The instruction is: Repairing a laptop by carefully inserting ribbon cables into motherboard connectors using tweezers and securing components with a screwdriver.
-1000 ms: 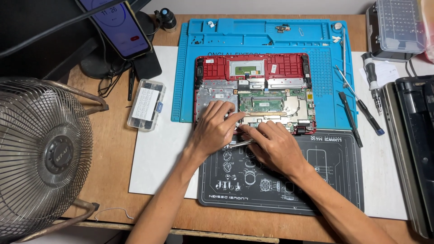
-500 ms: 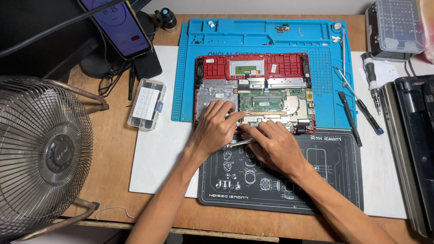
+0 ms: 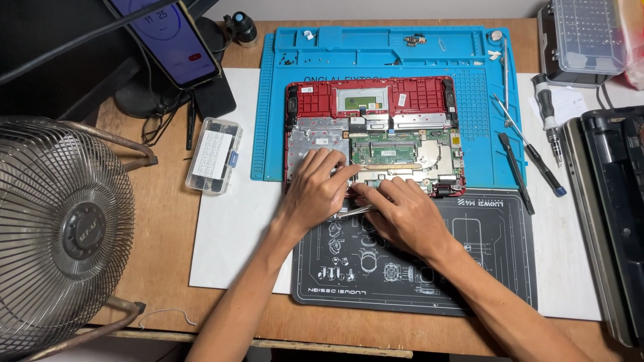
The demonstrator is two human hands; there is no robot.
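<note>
An opened red laptop base [image 3: 373, 100] with its green circuit board [image 3: 389, 151] exposed lies on a blue work mat [image 3: 268, 100]. My left hand [image 3: 318, 191] rests on the near left part of the laptop, fingers curled over its front edge. My right hand [image 3: 402, 214] is beside it, holding thin metal tweezers [image 3: 354, 211] whose tips point left under my left hand. What the tweezers touch is hidden by my fingers.
A black printed mat [image 3: 483, 255] lies under my forearms. Screwdrivers [image 3: 530, 157] lie right of the laptop. A clear parts box [image 3: 215, 154] sits left, a metal fan [image 3: 64, 231] far left, a phone on a stand [image 3: 171, 37] behind, a bit case [image 3: 587, 37] at the back right.
</note>
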